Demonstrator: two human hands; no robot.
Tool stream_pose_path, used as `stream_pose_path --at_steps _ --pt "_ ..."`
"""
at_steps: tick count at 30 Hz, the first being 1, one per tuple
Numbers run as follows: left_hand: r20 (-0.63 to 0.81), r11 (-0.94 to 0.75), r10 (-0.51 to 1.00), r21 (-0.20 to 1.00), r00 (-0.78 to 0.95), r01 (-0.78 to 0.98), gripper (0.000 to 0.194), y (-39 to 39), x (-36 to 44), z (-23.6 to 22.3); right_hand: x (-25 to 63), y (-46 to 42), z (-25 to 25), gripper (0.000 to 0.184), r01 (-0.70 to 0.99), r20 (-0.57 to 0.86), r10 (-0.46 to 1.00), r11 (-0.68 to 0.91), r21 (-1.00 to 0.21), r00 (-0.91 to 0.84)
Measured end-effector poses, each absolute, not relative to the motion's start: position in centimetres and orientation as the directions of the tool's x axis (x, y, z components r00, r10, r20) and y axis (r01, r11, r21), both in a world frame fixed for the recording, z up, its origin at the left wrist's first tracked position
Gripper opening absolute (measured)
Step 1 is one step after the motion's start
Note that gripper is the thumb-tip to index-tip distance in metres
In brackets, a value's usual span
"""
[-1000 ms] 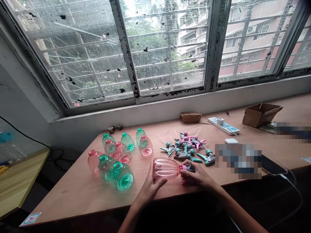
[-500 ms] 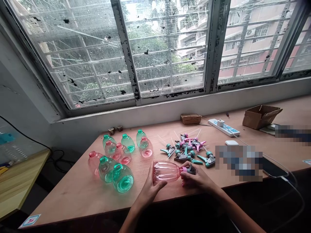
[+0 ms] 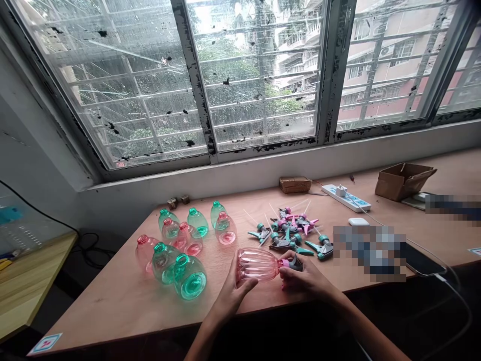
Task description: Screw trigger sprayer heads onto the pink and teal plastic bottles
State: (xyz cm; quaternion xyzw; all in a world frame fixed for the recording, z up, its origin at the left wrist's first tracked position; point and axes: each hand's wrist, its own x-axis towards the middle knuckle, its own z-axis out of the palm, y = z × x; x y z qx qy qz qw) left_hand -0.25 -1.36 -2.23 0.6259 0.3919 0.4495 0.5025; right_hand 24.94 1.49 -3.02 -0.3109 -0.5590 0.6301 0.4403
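Note:
A clear pink spray bottle [image 3: 259, 264] lies sideways between my hands, above the table's front edge. My left hand [image 3: 235, 288] is wrapped round its base end, thumb along the near side. At the neck, my right hand [image 3: 304, 276] grips the pink and grey spray head [image 3: 295, 262], which sits on the bottle's mouth. Whether its collar is fully tightened I cannot tell. Left of my hands stand several open-necked bottles, among them a green bottle [image 3: 190, 278] and a pink bottle [image 3: 226, 229]. Beyond my right hand lies a pile of loose spray heads [image 3: 289, 233] with thin tubes.
A white power strip [image 3: 346, 197] with a plug, an open cardboard box [image 3: 404, 181] and a small brown box [image 3: 295, 184] are at the back. A white case [image 3: 358, 221] and a phone [image 3: 423, 259] on a cable lie to the right, beside a blurred patch.

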Motion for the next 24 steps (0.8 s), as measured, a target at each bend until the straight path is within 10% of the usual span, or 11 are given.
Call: stream_pose_path --at_steps 24 --pt "0.163 -0.183 0.954 0.981 0.252 0.062 0.102 -1.31 -0.47 -2.75 24.79 1.29 -2.44 0.039 -0.177 0.096 0.912 0.026 -0.984 -0.398"
